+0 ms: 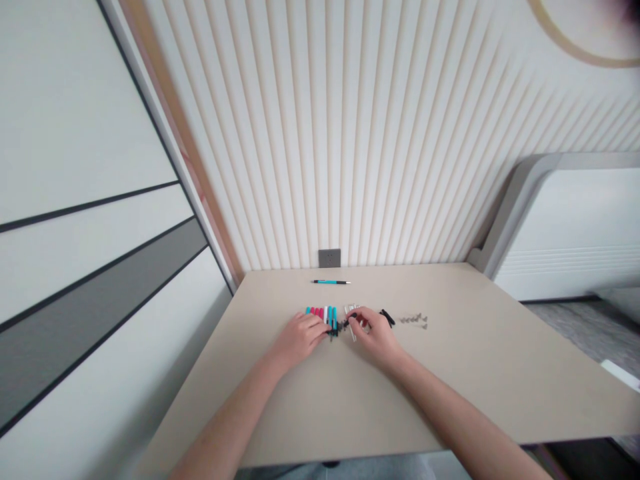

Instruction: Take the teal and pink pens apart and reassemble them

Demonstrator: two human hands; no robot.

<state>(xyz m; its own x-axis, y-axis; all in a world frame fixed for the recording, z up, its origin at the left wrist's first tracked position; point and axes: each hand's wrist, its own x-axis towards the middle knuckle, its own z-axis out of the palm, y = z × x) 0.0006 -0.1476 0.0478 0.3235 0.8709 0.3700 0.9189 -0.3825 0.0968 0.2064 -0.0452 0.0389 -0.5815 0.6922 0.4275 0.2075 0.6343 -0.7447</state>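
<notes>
Holding: my left hand (300, 339) lies curled over the near end of the coloured row, and I cannot tell whether it grips anything. My right hand (377, 338) pinches a small dark piece (346, 323) between thumb and forefinger; it is too small to identify.

Row: cyan, pink and white pen barrels (319, 315) lie side by side on the counter (465, 353), touching my left fingers.

Nearby: clear tubes (353, 328) sit just beside my right hand, with a black clip-like part (386, 317) just past it. Small metal parts (414, 321) lie farther right, and a cyan-and-black pen (330, 282) lies well beyond the row.

Risk: from here, I judge that a careless nudge could roll the round barrels out of line. A loose pinch could drop the dark piece among similar dark bits, and a sweep of my right wrist could scatter the metal parts.

Rest: a ribbed wall panel (380, 147) rises behind the counter, with a grey wall socket (329, 258) at its foot.
</notes>
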